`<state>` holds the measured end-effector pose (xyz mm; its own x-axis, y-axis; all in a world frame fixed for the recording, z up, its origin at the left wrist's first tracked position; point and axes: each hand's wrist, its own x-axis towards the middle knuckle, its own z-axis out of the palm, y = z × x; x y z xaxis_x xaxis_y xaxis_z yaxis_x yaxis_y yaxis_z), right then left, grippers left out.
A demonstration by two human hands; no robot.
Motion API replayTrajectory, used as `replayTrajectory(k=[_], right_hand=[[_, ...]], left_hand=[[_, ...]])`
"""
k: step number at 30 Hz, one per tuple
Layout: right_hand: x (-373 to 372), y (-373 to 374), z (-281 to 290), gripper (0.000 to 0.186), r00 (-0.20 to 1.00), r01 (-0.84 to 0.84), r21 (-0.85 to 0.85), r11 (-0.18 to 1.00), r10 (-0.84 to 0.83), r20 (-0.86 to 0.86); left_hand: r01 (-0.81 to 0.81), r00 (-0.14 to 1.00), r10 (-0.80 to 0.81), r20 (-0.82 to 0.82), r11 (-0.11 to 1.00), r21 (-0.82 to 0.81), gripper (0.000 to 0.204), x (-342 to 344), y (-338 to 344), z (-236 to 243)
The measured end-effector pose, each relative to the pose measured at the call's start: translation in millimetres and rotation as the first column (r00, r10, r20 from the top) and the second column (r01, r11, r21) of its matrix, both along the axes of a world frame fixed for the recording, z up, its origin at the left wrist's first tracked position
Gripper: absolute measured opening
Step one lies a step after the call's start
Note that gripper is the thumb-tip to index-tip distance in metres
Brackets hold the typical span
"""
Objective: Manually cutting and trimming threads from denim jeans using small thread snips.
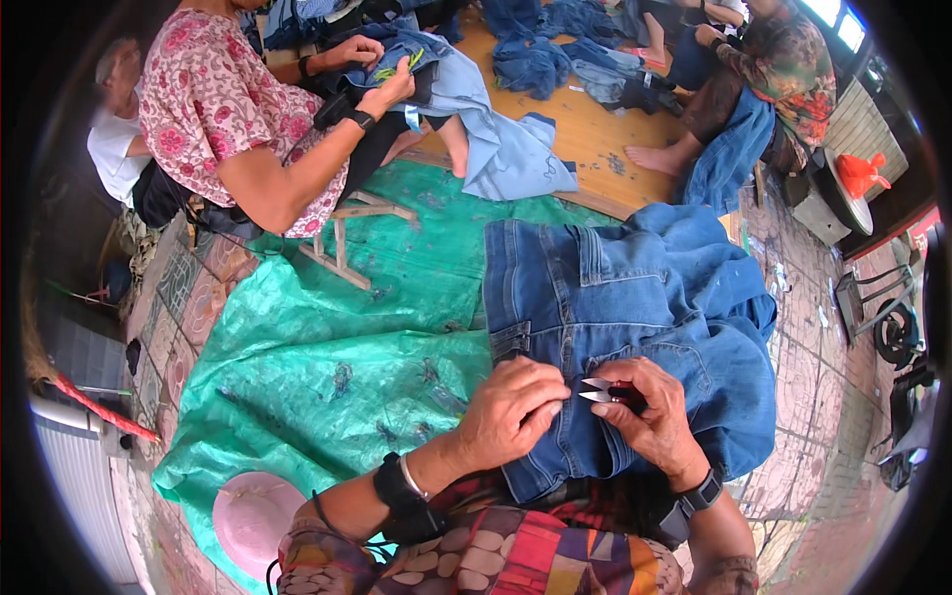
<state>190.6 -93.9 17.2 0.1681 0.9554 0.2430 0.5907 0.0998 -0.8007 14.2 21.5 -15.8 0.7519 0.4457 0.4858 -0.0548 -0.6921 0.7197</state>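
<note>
A pair of blue jeans [645,288] lies spread in front of me, waistband toward my left. My left hand [511,416] is closed on the jeans near a belt loop and seam, its fingertips pinched; any thread there is too small to make out. Just right of those fingers, my right hand [650,416] grips small red-handled thread snips [600,395], their two pointed blades aimed left over the denim.
A green tarp [327,387] carries a pink hat [258,526]. Ahead are a wooden frame [337,258], a wooden platform [595,139] with denim garments [526,64], and co-workers [238,149] [764,89] handling cloth. Red-and-white objects [858,174] and dark metal equipment [873,317] stand right.
</note>
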Motion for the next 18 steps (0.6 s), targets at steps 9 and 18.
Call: replayTrajectory(k=[9, 18], right_hand=[[5, 3, 11, 0.029, 0.999, -0.006, -0.078, 0.997, 0.009, 0.035], [6, 12, 27, 0.029, 0.985, 0.163, -0.093, 0.982, -0.158, 0.067]], left_hand=[[-0.228, 0.972, 0.19, -0.136, 0.894, -0.385, 0.027, 18, 11, 23], [-0.267, 0.963, 0.266, 0.038, 0.963, 0.03, 0.018, 29, 21, 2]])
